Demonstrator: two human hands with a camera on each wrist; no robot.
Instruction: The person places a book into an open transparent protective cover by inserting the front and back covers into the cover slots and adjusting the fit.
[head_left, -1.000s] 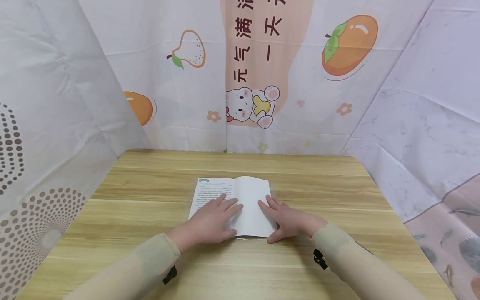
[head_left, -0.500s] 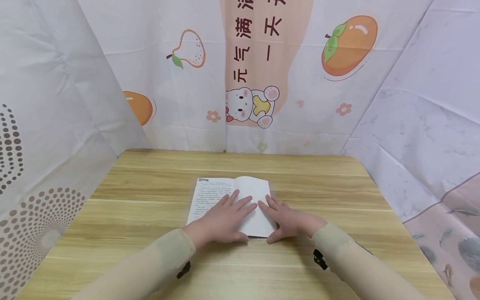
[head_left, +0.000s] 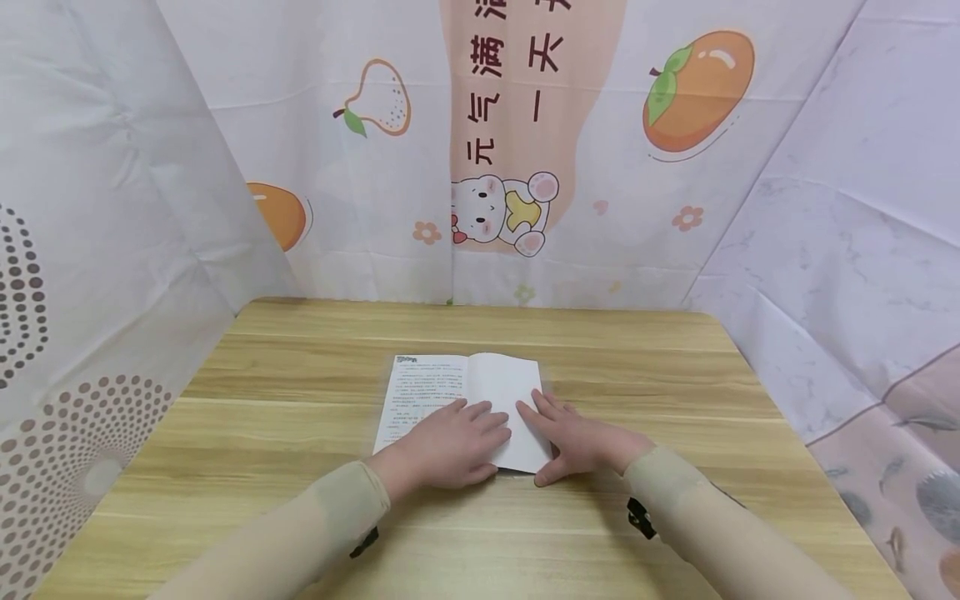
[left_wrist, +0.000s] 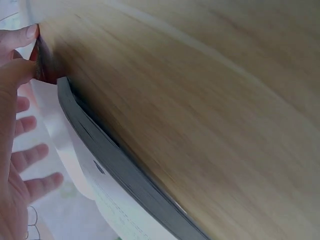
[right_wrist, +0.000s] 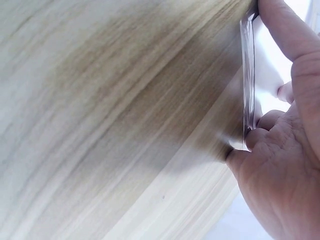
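An open book [head_left: 498,383] lies near the middle of the table in the head view, with print on its left page and a white right page. My left hand [head_left: 463,446] is over the book's lower middle, fingers spread across the centre fold toward the right page. The left wrist view shows the thick edge of the pages [left_wrist: 130,172] beside my left hand [left_wrist: 12,175]. My right hand [head_left: 573,442] rests at the right page's outer side, fingertips on the paper and thumb by the lower corner. A clear-looking cover edge [right_wrist: 248,75] meets my right hand [right_wrist: 290,170] in the right wrist view.
The wooden table [head_left: 300,358] extends around the book on all sides. A printed cloth [head_left: 375,200] hangs behind its far edge, and further cloths [head_left: 840,233] hang along both sides.
My left hand has slid right across the book from the left page to the fold, then its fingertips have drawn back slightly toward me. The right hand stays in place.
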